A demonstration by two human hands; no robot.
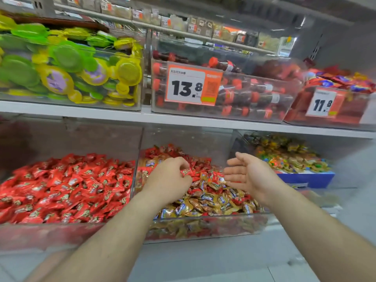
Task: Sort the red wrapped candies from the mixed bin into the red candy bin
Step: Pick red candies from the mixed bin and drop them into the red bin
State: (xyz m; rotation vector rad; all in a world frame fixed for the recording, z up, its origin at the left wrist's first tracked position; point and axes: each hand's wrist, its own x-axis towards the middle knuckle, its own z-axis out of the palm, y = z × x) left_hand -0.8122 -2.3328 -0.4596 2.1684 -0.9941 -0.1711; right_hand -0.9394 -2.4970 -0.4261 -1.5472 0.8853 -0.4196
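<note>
My left hand [169, 178] hovers over the mixed bin [203, 224], its fingers curled round a red wrapped candy [186, 172]. That clear bin holds gold, blue and red wrapped candies heaped together. My right hand [247, 175] is above the same bin to the right, palm turned up and fingers straight, holding nothing. To the left stands the red candy bin [50, 233], a clear box piled with red wrapped candies [67, 188].
A white shelf edge [183, 119] runs just above both bins. On it sit clear bins of green and yellow sweets [67, 68], red-capped bottles with a 13.8 price tag [191, 84], and an 11.8 bin [323, 103]. A blue box of mixed sweets [305, 178] is at the right.
</note>
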